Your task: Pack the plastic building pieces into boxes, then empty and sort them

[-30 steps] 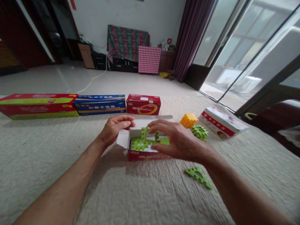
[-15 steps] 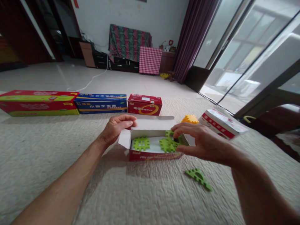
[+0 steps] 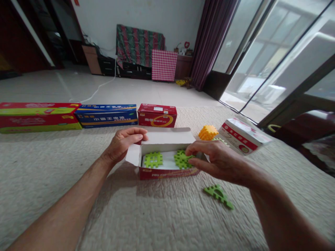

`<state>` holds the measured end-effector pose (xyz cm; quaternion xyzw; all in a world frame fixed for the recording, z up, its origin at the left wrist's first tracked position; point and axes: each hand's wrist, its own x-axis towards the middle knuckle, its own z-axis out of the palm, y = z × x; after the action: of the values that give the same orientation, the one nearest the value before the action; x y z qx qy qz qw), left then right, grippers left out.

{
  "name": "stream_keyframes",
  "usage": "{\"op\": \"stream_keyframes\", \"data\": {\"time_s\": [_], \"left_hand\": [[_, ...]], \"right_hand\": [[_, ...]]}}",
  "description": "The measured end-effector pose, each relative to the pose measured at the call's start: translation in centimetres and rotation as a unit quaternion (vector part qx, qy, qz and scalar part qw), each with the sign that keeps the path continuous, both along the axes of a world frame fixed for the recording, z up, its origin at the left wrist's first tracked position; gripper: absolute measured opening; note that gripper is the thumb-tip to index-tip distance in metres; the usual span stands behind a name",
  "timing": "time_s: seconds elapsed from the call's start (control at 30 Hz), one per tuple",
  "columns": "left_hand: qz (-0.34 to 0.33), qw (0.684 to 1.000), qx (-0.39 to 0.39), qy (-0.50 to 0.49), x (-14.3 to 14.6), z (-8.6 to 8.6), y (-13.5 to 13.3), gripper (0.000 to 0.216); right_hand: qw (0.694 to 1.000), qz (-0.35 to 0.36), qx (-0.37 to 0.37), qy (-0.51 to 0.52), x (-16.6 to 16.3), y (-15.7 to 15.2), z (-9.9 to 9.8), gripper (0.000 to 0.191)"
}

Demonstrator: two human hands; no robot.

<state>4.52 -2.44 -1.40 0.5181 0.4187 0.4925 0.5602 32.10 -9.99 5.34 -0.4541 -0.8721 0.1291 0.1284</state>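
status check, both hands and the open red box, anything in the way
Left hand at left edge of raised lid. Red box open, green pieces inside. Right hand at one piece, partly hiding the box's right end.

Clock centred on open box (image 3: pixel 164 174), 12 = away from wearer. Top entry OK mid-box, between green window piece (image 3: pixel 153 160) and jagged green piece (image 3: pixel 181 159). 12: raised lid (image 3: pixel 169 135) blocks. 10: left hand (image 3: pixel 123 144). 9: side flap (image 3: pixel 133 155) juts out. 3: right hand (image 3: pixel 208 158) crowds that end. 4: green triangle (image 3: pixel 219 197). 6: quilt (image 3: pixel 157 216) passable between forearms.
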Motion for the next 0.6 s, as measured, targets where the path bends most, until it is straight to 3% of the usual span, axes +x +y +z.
{"op": "stream_keyframes", "data": {"time_s": [0.6], "left_hand": [[0.003,1.0,0.002,0.007,-0.03,0.01,0.04,0.031]], "right_hand": [[0.998,0.016,-0.061,-0.03,-0.56,-0.16,-0.29,0.027]]}}
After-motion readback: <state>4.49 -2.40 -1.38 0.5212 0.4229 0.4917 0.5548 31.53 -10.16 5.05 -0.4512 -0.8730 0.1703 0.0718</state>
